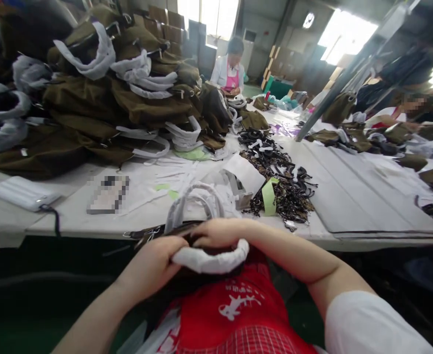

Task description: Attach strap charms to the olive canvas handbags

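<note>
A dark handbag [187, 230] rests against the table's front edge, between me and the table. Its handles are wrapped in white paper: the near handle [216, 260] arcs toward my red apron, while the far handle [197, 196] stands up over the tabletop. My left hand [162, 255] is closed on the bag's left rim, by the end of the near handle. At the bag's mouth, my right hand [216, 233] has its fingers curled inward and closed on the bag's edge or lining. Its fingertips are partly hidden inside the bag.
Olive-brown handbags [91, 108] are heaped at the left. A phone [108, 194] and a white packet [22, 192] lie before them. Dark straps [282, 182] form a pile right of centre, beside a grey board [367, 191]. A slanting post [330, 98] rises behind. Co-workers sit farther back.
</note>
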Demonstrator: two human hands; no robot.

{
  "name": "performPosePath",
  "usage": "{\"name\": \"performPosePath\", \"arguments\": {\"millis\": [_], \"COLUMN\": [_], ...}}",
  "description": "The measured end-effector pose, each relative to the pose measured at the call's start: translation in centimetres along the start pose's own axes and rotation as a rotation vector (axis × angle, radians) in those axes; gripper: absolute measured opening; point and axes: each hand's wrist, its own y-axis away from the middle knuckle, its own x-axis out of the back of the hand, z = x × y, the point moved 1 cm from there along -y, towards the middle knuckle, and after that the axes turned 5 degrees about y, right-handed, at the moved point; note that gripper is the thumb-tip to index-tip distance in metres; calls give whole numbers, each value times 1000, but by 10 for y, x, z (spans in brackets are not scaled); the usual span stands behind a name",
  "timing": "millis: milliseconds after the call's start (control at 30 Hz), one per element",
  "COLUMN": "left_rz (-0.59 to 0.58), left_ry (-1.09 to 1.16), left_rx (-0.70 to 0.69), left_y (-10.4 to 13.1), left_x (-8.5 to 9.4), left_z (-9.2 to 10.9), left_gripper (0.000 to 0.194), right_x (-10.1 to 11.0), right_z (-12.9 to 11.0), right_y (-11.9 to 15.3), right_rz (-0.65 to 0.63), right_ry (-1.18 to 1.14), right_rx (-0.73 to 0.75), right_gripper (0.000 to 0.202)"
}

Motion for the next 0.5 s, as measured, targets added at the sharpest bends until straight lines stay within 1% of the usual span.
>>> {"name": "performPosePath", "arguments": {"millis": [33, 100, 133, 167, 200, 233, 267, 300, 333, 400, 467, 500], "left_rz": [51, 148, 217, 303, 402, 508, 596, 647, 663, 631, 626, 639], "left_ry": [-2, -6, -14, -30, -55, -81, -98, -97, -77, 12, 140, 199], "left_rx": [66, 156, 188, 210, 228, 246, 266, 296, 345, 467, 552, 573], "left_y": [-4, -11, -13, -14, -15, -15, -15, -15, -13, -9, -2, 3], "left_x": [4, 7, 7, 5, 3, 1, -1, -3, -5, -8, -9, -9], "left_z": [-10, -27, -33, -38, -42, -45, -49, -53, -58, -70, -82, -87], "left_gripper": [20, 17, 19, 23, 27, 33, 41, 49, 59, 76, 90, 94], "right_x": [14, 39, 47, 51, 51, 46, 39, 30, 20, 2, -9, -13], "right_z": [8, 32, 45, 57, 69, 78, 86, 92, 97, 101, 101, 99], "right_y": [5, 17, 24, 32, 39, 46, 51, 56, 59, 62, 62, 61], "right_rz": [54, 444, 587, 656, 667, 626, 553, 462, 370, 233, 186, 183], "right_ry": [-11, -88, -101, -89, -54, -5, 41, 74, 91, 90, 79, 72], "right_rx": [6, -92, -164, -235, -302, -366, -418, -445, -450, -433, -426, -430], "right_gripper": [23, 28, 29, 29, 29, 30, 33, 37, 42, 59, 76, 79]}}
